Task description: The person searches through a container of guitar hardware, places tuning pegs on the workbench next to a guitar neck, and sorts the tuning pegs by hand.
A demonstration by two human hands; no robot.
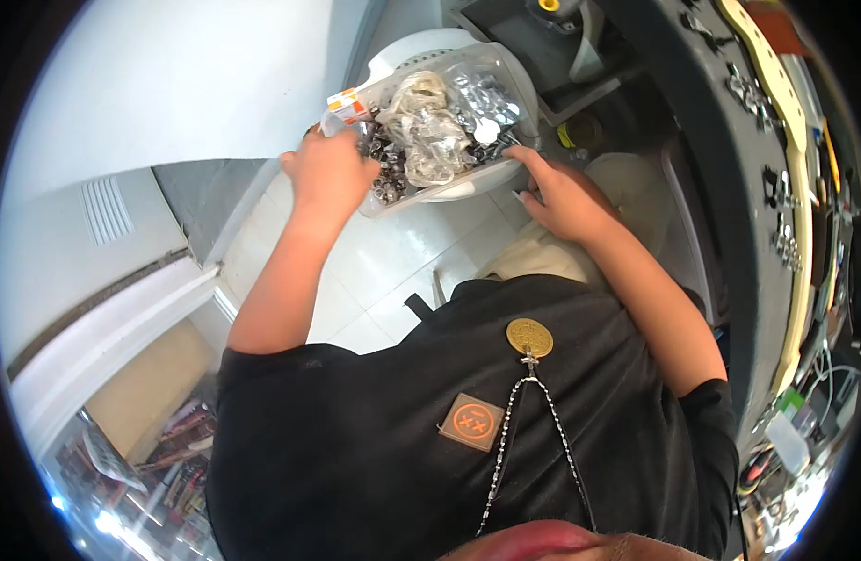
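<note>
A clear plastic bin (434, 194) sits on a white round stool (430, 39). Inside lie small dark metal parts (389, 183), a crumpled clear plastic bag (428, 131) and another clear bag with shiny pieces (482, 96). My left hand (329, 173) is at the bin's left end, its fingers curled beside a white and orange box (346, 105); the fingertips are partly hidden. At the bin's right near corner, my right hand (566, 198) has its index finger stretched to the rim, with the thumb apart below it.
A dark bench edge with a pale yellow strip (797, 159) curves down the right, with small metal parts (781, 187) on it. A white panel (168, 84) stands at left. Tiled floor (355, 271) shows below the bin. Cluttered goods (173, 449) lie at lower left.
</note>
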